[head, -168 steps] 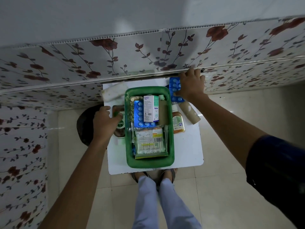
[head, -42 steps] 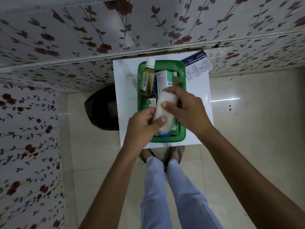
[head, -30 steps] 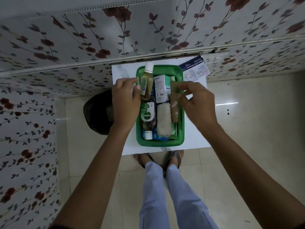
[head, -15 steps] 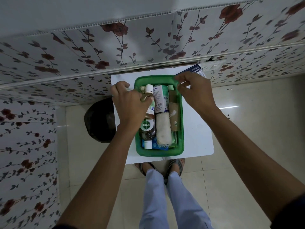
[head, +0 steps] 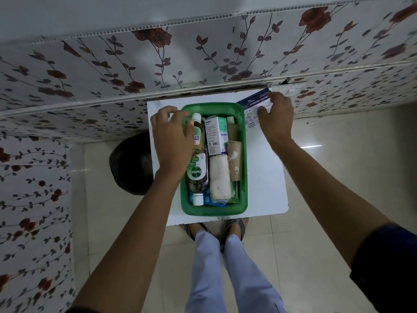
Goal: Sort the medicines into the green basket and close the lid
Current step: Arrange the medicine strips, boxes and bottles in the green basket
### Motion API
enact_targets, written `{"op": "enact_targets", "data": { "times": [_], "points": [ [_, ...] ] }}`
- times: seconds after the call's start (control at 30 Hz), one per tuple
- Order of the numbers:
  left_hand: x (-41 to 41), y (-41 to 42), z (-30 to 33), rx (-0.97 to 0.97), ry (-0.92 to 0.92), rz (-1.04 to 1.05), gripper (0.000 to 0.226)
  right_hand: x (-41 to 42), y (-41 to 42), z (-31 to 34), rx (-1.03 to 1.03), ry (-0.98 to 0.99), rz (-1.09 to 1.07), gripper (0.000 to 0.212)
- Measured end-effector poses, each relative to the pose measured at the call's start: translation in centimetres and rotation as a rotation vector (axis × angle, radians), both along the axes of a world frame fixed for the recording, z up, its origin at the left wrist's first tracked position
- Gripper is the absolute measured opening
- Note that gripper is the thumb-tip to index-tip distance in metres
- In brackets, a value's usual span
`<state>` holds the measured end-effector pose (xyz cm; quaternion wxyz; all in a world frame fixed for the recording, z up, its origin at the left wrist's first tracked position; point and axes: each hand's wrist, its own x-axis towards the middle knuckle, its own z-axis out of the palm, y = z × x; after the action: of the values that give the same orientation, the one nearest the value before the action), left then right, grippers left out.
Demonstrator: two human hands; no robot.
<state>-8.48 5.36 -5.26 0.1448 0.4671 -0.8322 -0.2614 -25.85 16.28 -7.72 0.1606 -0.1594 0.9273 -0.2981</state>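
Right hand [head: 276, 116] on printed packet [head: 255, 103] beside green basket [head: 244, 177]; left hand [head: 172, 141] over rim.

The right hand [head: 276, 116] has left the green basket [head: 245, 154] for the printed packet [head: 253, 102].

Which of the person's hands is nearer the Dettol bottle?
Left. The left hand overlaps the Dettol bottle; the right hand is on a leaflet outside the green basket.

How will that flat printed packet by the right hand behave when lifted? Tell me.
The printed packet looks thin and flat, so probably light and bendy. Lying flush on the white table, it may need an edge pried up. The right hand rests on it.
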Motion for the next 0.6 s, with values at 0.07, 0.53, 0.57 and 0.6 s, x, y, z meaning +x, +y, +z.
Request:
{"op": "enact_targets", "data": {
  "times": [0.07,0.53,0.57,0.6],
  "points": [
    [0.4,-0.2,0.3,0.062,0.132,0.066,0.029,-1.5,0.1,-1.5,0.245,-0.104,0.038,0.070],
    [3.5,2.5,0.9,0.501,0.214,0.317,0.027,3.5,2.7,8.1,-0.412,0.255,-0.046,0.028],
    [3.7,2.8,0.9,0.497,0.214,0.317,0.027,5.0,3.0,9.2,-0.443,0.222,0.000,0.030],
    [3.9,3.0,0.9,0.495,0.209,0.316,0.028,6.4,3.1,9.9,-0.436,0.159,0.075,0.034]
  ]
}}
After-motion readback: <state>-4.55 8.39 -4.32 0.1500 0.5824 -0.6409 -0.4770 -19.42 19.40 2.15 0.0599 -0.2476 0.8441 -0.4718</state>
